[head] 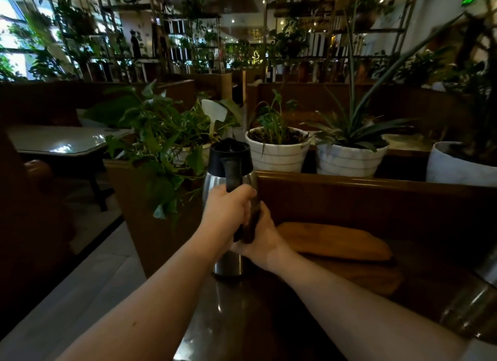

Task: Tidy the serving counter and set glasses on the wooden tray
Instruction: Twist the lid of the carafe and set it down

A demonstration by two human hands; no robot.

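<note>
Two hands on the flask [230,172]: left hand [228,208] clenched round its handle, right hand [259,233] gripping lower down. Flask stands on the surface [242,320]. Tray [333,241], just right of my right hand, holds no glasses yet. Tidying looks barely begun.

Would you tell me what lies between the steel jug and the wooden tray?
In the head view, the right hand sits between the steel jug and wooden tray, gripping the jug's handle.
</note>
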